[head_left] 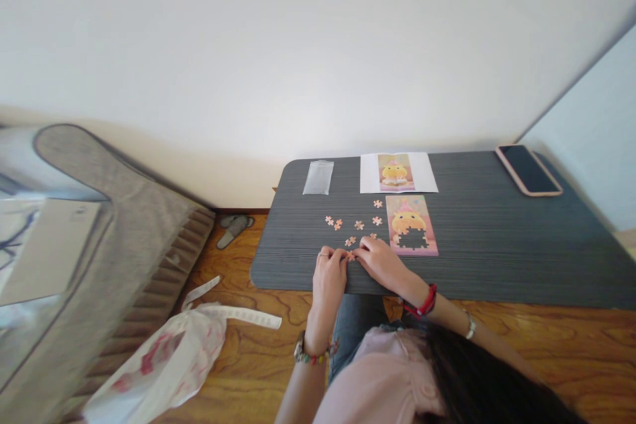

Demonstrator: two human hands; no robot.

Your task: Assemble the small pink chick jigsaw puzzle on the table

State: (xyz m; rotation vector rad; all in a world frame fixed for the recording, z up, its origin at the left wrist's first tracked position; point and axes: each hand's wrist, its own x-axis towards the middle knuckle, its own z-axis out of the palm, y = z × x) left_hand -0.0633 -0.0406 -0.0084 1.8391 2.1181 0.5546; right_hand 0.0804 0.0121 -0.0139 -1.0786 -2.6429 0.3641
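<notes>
My left hand [328, 269] and my right hand [382, 261] meet near the front edge of a dark grey table [497, 238]. Their fingertips pinch small pink puzzle pieces [350, 255] between them. Several loose pink pieces [355, 225] lie just beyond my hands. To the right of them lies a partly built puzzle [411, 225] of a yellow character, with a gap in its lower middle. Behind it lies a reference picture [397, 173] of the same character on white paper.
A clear plastic bag [318, 177] lies at the table's back left, a phone [529, 170] in a pink case at the back right. A grey sofa [94, 245] stands left, with a white bag [163, 364] and slippers [233, 228] on the wooden floor.
</notes>
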